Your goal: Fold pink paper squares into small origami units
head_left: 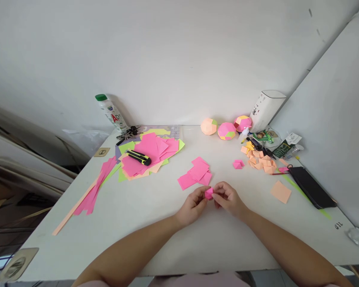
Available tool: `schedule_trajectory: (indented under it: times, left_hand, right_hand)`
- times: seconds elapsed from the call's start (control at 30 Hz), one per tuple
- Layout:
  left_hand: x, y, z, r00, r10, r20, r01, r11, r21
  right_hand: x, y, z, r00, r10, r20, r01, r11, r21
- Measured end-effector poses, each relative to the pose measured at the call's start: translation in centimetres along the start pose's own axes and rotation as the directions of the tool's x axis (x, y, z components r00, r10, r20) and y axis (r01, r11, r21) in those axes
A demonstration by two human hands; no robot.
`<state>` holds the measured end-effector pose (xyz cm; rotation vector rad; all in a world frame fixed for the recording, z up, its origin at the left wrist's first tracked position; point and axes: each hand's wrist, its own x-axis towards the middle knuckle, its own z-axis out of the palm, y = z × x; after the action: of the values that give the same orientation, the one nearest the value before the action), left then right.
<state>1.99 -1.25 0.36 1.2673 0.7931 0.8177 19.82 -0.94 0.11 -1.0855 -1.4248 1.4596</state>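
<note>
L hand (191, 207) & R hand (231, 200) pinching sm. pink folded piece (209, 193) btwn them.
Tabletop (194, 247) stretches from grip back to near edge (257, 270); pink sheets (198, 171) just beyond, peach square (281, 191) well to R. Piece partly hid by grip; arms (131, 249) cut off at bottom.

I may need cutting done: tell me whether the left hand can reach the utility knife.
Probably yes: the utility knife lies uncovered atop the paper pile, with nothing tall between it and the left hand, though that hand would likely have to release the pink folded piece first.
</note>
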Motion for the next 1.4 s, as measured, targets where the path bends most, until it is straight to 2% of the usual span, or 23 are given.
schedule_trajectory:
  times: [0.13,0.37,0.63,0.93,1.1,1.3,1.4]
  left_hand:
    - [0.03,-0.54,-0.27,0.999,-0.013,-0.040,0.012,0.999,-0.045]
    - [0.02,-0.51,-0.17,1.000,-0.009,0.000,0.009,0.997,-0.079]
    - [-0.19,-0.69,0.00,1.000,0.013,0.017,-0.015,0.992,0.125]
    - [-0.20,-0.34,-0.07,0.991,0.083,0.104,-0.104,0.970,0.220]
    - [-0.23,-0.04,0.06,0.997,0.041,0.067,-0.053,0.982,0.182]
    - [-0.24,-0.03,0.01,1.000,-0.014,0.010,0.013,0.994,0.112]
    - [-0.17,-0.17,0.01,0.999,0.006,0.046,-0.011,0.994,0.110]
  right_hand:
    - [-0.03,-0.35,-0.09,1.000,0.015,0.025,-0.016,1.000,0.020]
    - [0.01,-0.64,-0.04,0.992,0.001,0.124,0.019,0.987,-0.162]
    - [-0.05,-0.80,-0.07,0.989,0.045,0.142,-0.019,0.983,-0.181]
    - [-0.26,-0.16,0.58,0.994,-0.067,0.088,0.090,0.952,-0.294]
    - [-0.17,-0.41,0.51,0.993,-0.096,0.072,0.112,0.959,-0.260]
    - [-0.17,-0.76,0.19,0.995,-0.038,0.094,0.051,0.989,-0.142]
    - [-0.24,-0.49,0.28,0.993,-0.053,0.106,0.074,0.975,-0.210]
